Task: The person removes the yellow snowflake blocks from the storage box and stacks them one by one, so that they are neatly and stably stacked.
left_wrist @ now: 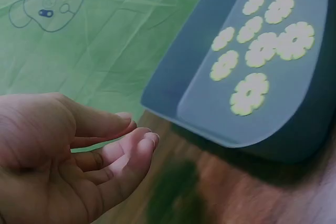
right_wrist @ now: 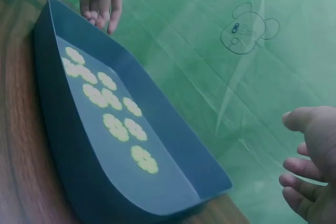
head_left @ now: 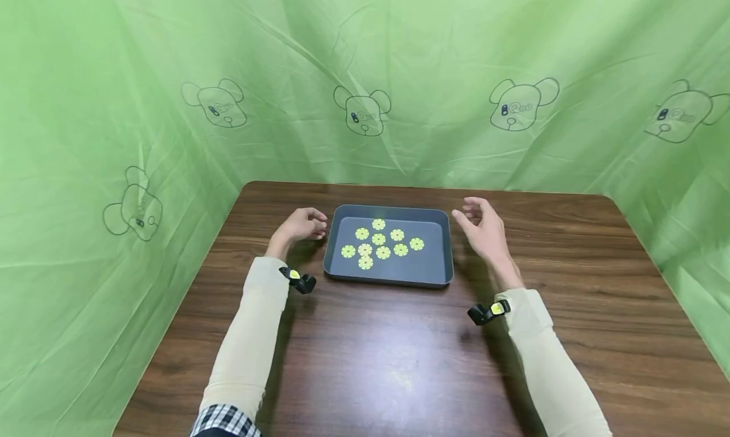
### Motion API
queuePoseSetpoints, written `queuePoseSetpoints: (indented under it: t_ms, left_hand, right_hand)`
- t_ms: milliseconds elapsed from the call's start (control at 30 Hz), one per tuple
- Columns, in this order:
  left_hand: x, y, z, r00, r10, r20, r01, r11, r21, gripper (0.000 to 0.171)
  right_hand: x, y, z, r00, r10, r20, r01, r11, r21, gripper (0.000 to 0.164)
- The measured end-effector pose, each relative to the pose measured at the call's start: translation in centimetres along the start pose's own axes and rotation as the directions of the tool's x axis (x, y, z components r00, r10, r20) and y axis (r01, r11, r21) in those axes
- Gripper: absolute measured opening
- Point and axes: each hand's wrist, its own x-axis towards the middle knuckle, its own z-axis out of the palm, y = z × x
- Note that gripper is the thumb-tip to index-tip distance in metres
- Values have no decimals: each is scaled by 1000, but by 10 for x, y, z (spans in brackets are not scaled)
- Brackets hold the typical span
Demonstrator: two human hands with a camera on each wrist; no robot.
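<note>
A dark grey-blue rectangular tray (head_left: 422, 266) lies on the table with several flat yellow flower-shaped pieces (head_left: 401, 250) spread over its bottom. Most of these pieces sit in the left and middle part; two of them (left_wrist: 294, 40) touch or overlap in the left wrist view. Just off the tray's left end, my left hand (head_left: 305, 225) hovers with loosely bent fingers and holds nothing. Past the right end is my right hand (head_left: 483, 227), its thumb apart from the fingers and nothing in its grasp. Both hands stand clear of the tray walls.
The brown wooden table (head_left: 365, 361) reaches out around the tray on all sides. Green cloth (head_left: 433, 57) with printed bear heads hangs behind the table and at both sides. Each wrist wears a small black camera (head_left: 305, 284) on a strap.
</note>
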Motion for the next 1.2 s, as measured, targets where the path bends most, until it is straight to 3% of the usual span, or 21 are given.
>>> queuePoseSetpoints:
  t_ms: [333,667,867,1200]
  left_hand:
    - [7,-6,15,998,-38,-42,38,999,-7,31]
    - [12,-10,15,998,-45,-43,45,999,20,34]
    - [11,-5,16,999,-38,-33,40,997,70,34]
    - [15,-5,16,999,-35,-35,37,996,84,32]
  right_hand:
    - [-5,-11,29,998,26,51,-29,997,65,43]
    - [-8,-8,58,987,-3,163,-3,999,34,44]
    - [-8,-6,69,968,40,246,-33,999,-32,45]
    - [-8,-3,80,945,66,320,11,972,-235,43]
